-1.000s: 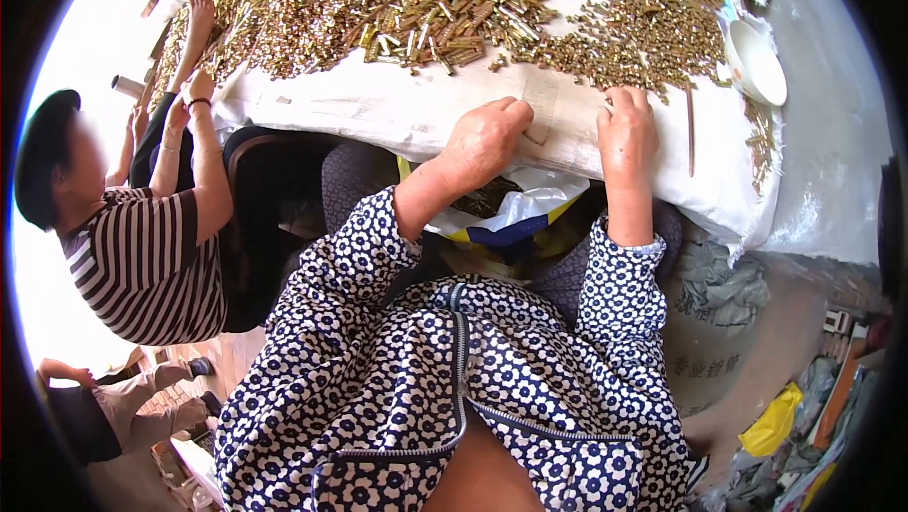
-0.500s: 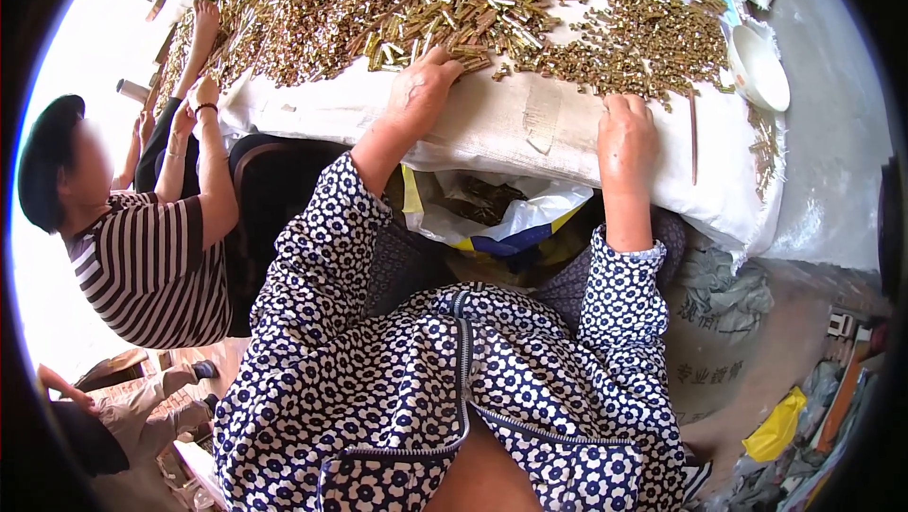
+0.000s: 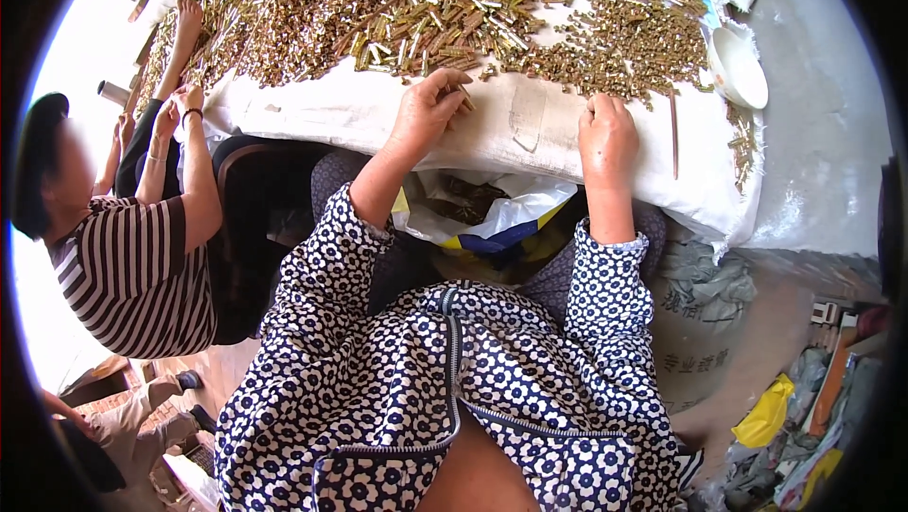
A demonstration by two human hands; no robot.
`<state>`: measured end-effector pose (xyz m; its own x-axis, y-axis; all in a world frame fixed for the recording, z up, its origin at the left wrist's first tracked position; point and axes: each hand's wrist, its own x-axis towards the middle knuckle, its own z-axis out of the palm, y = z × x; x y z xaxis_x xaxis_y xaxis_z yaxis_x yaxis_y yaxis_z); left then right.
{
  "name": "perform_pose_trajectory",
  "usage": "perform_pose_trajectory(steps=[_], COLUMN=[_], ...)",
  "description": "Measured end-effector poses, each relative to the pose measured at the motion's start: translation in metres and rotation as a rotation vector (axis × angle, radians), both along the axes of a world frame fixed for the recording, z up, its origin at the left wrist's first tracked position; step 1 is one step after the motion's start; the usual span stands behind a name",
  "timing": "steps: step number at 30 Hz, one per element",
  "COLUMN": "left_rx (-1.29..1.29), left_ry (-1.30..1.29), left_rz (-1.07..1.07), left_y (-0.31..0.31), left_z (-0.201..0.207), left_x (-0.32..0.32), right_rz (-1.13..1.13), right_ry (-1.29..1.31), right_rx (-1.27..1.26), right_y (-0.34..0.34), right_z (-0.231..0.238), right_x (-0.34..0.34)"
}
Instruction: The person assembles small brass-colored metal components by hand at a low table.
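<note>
My left hand (image 3: 427, 117) is above the front part of the white-covered table (image 3: 326, 107). Its thumb and fingers pinch a short gold-coloured metal stick (image 3: 465, 99). To its right, my right hand (image 3: 607, 138) has its fingers curled together at the cloth's front; whatever they hold, if anything, is hidden. Just beyond my left hand spreads a heap of gold and brown metal sticks (image 3: 445, 25). A pile of small gold-coloured metal pieces (image 3: 629, 44) lies beyond my right hand.
A thin brown rod (image 3: 674, 134) and a white bowl (image 3: 738, 68) are at the right. Below the table edge an open plastic bag (image 3: 511, 219) sits between my knees. At the left, a person in a striped shirt (image 3: 142, 276) works at the same table.
My left hand has drawn back from the heap toward me, now with a metal stick raised in its fingers. My right hand stays at the cloth's front, its fingers more curled.
</note>
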<state>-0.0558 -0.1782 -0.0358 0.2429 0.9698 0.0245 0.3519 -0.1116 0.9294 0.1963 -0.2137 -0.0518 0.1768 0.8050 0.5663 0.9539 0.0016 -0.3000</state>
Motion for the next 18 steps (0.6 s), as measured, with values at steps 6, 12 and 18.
perform_pose_trajectory(steps=[6, 12, 18], left_rx=[-0.236, -0.394, -0.403], left_ry=[-0.51, -0.693, -0.753], left_rz=[-0.029, 0.028, 0.038], left_y=[-0.009, -0.015, -0.021], left_z=[-0.014, -0.02, -0.022], left_x=[-0.004, 0.0, 0.01], right_rz=[0.038, 0.139, 0.458], right_ry=[-0.012, 0.231, 1.108], right_rx=[0.044, -0.012, -0.254], right_y=[0.0, 0.0, -0.008], right_z=[-0.017, -0.037, -0.016], right_x=[0.0, -0.008, -0.051])
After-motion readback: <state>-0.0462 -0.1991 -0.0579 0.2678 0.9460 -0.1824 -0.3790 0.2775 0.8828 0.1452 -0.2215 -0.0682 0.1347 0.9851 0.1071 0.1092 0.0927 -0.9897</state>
